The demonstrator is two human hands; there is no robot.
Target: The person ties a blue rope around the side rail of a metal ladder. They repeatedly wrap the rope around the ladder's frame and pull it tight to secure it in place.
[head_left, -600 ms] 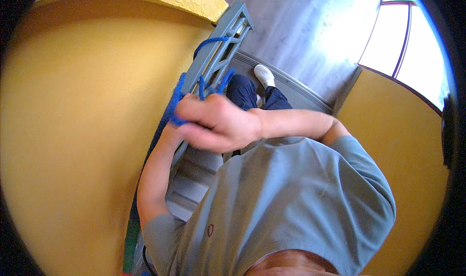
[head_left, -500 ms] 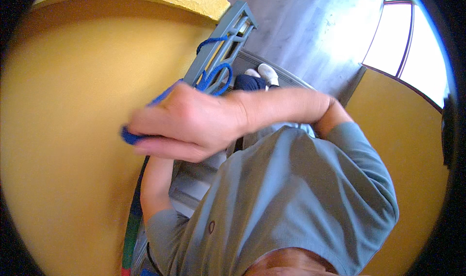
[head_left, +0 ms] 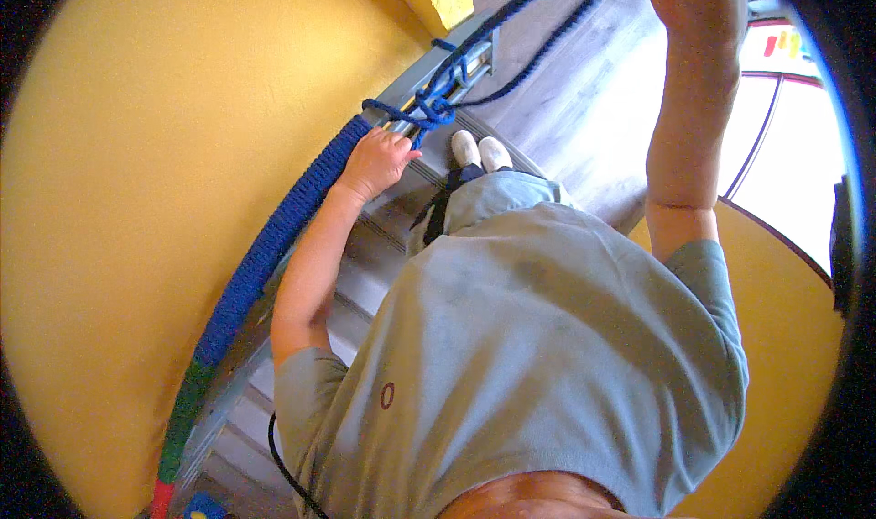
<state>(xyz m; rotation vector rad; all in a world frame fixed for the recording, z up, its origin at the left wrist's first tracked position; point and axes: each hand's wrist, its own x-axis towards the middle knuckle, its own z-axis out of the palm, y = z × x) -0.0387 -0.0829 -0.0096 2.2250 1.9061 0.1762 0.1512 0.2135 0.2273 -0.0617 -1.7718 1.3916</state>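
A handrail runs along the yellow wall, its lower length tightly wound with blue rope. My left hand is closed around the rail at the upper end of the winding, thumb toward the steps. Just beyond it, loose blue loops tangle around the bare grey rail. Two dark blue strands rise from there and leave the view at the top. My right hand is raised at the top right, beside where the strands exit. It looks curled on the rope, but the upper edge cuts off its fingertips.
Green and red wrapping cover the rail farther down. Steps descend beside it, under my arm. My white shoes stand near the grey floor. A second yellow wall is on the right.
My right hand has swung from the left, across the rail, up to the top right, drawing the blue strands out. My left hand, hidden before, now shows on the rail.
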